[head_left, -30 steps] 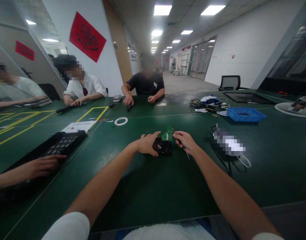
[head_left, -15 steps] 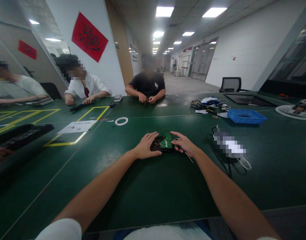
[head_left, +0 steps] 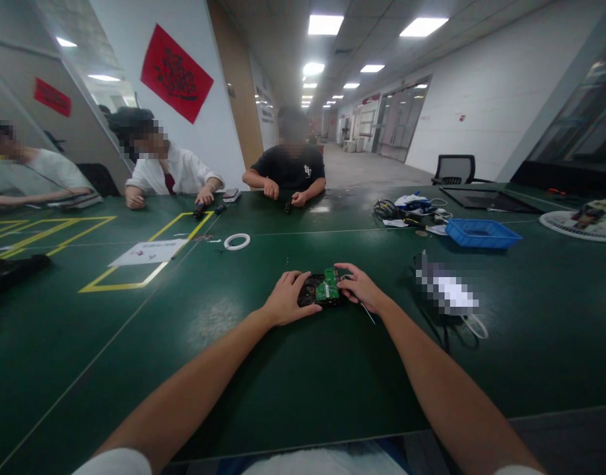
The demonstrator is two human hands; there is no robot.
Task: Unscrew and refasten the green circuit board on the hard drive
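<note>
A black hard drive [head_left: 307, 290] lies on the green table in front of me, its green circuit board [head_left: 327, 287] facing up and covering the right part. My left hand [head_left: 287, 297] is closed around the drive's left side, fingers at the far edge and thumb at the near one. At the board's right edge, my right hand [head_left: 358, 288] has its index finger and thumb against the board. Tucked in that same hand is a screwdriver [head_left: 369, 315], its thin metal shaft sticking out toward me; the palm hides most of its handle.
To the right lie a pixelated bright device [head_left: 449, 290] with cables, a blue tray [head_left: 484, 233] and a tangle of cables and tools [head_left: 414, 208]. A white ring [head_left: 237, 241] and a paper sheet [head_left: 147, 252] are at left. Several people sit across the table.
My hands stay on the drive with little movement. At far left, the long black object has slid mostly out of view. Across the table, a white-sleeved person's hand has moved right with a dark object.
</note>
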